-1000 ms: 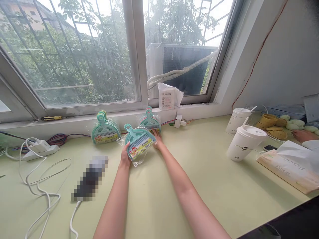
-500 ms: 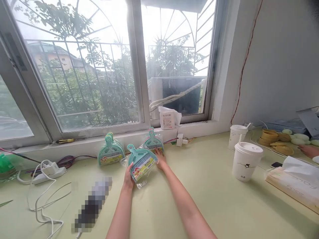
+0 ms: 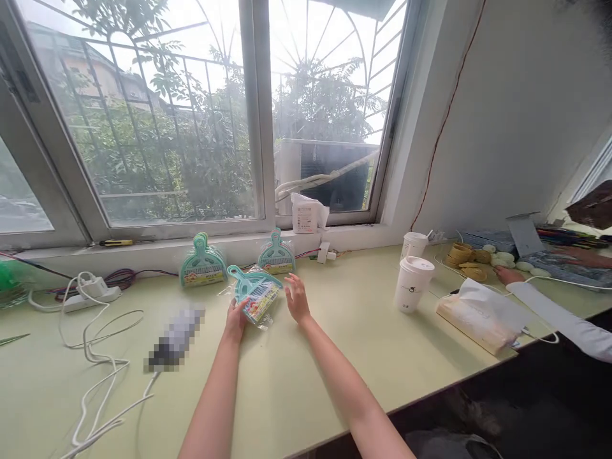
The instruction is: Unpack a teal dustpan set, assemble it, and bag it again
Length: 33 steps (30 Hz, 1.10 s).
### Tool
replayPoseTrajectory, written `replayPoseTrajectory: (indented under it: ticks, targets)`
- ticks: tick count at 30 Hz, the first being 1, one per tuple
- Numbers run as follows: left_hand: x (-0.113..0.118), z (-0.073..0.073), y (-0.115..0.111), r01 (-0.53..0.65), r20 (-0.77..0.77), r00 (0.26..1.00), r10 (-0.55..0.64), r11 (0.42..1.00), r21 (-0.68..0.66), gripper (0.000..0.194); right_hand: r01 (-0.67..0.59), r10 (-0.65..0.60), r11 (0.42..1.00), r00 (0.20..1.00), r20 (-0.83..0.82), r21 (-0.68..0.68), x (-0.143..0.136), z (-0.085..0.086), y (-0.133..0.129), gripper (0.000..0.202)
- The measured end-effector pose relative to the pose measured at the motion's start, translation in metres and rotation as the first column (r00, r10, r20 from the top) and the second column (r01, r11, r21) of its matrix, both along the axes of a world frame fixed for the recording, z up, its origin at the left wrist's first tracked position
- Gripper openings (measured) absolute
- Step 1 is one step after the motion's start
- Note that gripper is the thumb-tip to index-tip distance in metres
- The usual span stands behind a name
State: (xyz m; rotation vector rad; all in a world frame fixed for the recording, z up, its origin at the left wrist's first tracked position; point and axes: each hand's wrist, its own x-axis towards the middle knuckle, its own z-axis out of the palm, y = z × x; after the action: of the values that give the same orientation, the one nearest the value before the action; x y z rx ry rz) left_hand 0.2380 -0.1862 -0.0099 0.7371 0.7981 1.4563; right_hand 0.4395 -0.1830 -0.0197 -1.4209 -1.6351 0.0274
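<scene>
Held dustpan set (image 3: pixel 255 294): teal, grey bristles, yellow-red label, clear wrap. Two more packs (image 3: pixel 203 266) (image 3: pixel 276 255) same teal. Worktop (image 3: pixel 335 357) pale yellow-green. Cups (image 3: pixel 410 284) white, small dark logo. Cables (image 3: pixel 95 357) white. Screwdriver (image 3: pixel 116 242) yellow-black. Co-worker's sleeve (image 3: pixel 559 319) white.

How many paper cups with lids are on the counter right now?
2. One lidded cup stands right of the right hand, beside the tissue pack. The other cup stands behind it, nearer the wall.
</scene>
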Motion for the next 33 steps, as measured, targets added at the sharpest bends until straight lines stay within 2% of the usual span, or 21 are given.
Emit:
replayPoseTrajectory:
  ticks: [2, 4, 7, 9, 12, 15, 17, 19, 21, 23, 25, 28, 30, 33]
  targets:
    - [0.005, 0.001, -0.017, 0.055, -0.012, 0.998, -0.055, 0.998, 0.016, 0.039, -0.173, 0.175, 0.985, 0.978, 0.112, -0.028, -0.009, -0.002, -0.021, 0.032]
    - [0.010, 0.002, -0.029, 0.081, -0.010, 0.997, -0.081, 0.997, 0.016, 0.038, -0.236, 0.245, 0.969, 0.957, 0.155, -0.076, -0.015, -0.005, -0.037, 0.029]
    - [0.015, 0.004, -0.039, 0.061, 0.030, 0.998, -0.061, 0.998, -0.022, 0.035, -0.170, 0.191, 0.976, 0.968, 0.163, -0.133, -0.014, -0.009, -0.055, 0.029]
    - [0.015, 0.003, -0.042, 0.045, 0.060, 0.997, -0.044, 0.998, -0.031, 0.034, -0.140, 0.159, 0.973, 0.983, 0.096, -0.182, -0.008, -0.012, -0.064, 0.032]
    - [0.012, 0.002, -0.049, 0.042, 0.089, 0.995, -0.039, 0.999, -0.026, 0.035, -0.186, 0.151, 0.950, 0.977, -0.153, -0.251, 0.003, -0.016, -0.075, 0.038]
    - [0.008, 0.001, -0.056, 0.057, 0.087, 0.995, -0.055, 0.998, -0.017, 0.035, -0.277, 0.153, 0.915, 0.912, -0.381, -0.293, 0.008, -0.016, -0.081, 0.041]
    - [0.007, 0.002, -0.060, 0.065, 0.069, 0.996, -0.064, 0.998, -0.006, 0.038, -0.229, 0.098, 0.940, 0.891, -0.442, -0.254, 0.010, -0.013, -0.082, 0.036]
    - [0.008, 0.003, -0.061, 0.068, 0.053, 0.996, -0.068, 0.998, 0.003, 0.048, -0.085, 0.000, 0.983, 0.887, -0.462, -0.164, 0.011, -0.009, -0.082, 0.030]
    - [0.011, 0.005, -0.061, 0.073, 0.045, 0.996, -0.073, 0.997, 0.010, 0.061, 0.013, -0.040, 0.998, 0.897, -0.440, -0.065, 0.012, -0.006, -0.082, 0.026]
    - [0.014, 0.006, -0.061, 0.081, 0.040, 0.996, -0.082, 0.997, 0.018, 0.069, -0.016, 0.018, 1.000, 0.939, -0.344, 0.009, 0.010, -0.005, -0.084, 0.023]
    - [0.017, 0.006, -0.062, 0.090, 0.018, 0.996, -0.091, 0.995, 0.037, 0.072, -0.084, 0.086, 0.996, 0.974, -0.212, 0.019, 0.006, -0.006, -0.086, 0.025]
    - [0.019, 0.005, -0.064, 0.132, -0.070, 0.990, -0.126, 0.986, 0.097, 0.073, -0.096, 0.080, 0.990, 0.984, -0.156, -0.100, 0.001, -0.008, -0.088, 0.032]
    - [0.020, 0.004, -0.066, 0.196, -0.138, 0.974, -0.178, 0.971, 0.138, 0.074, -0.098, 0.042, 0.976, 0.961, -0.275, -0.192, 0.002, -0.007, -0.087, 0.037]
    - [0.019, 0.004, -0.067, 0.304, -0.198, 0.941, -0.273, 0.942, 0.145, 0.070, -0.177, 0.003, 0.947, 0.841, -0.541, -0.269, 0.008, -0.005, -0.085, 0.030]
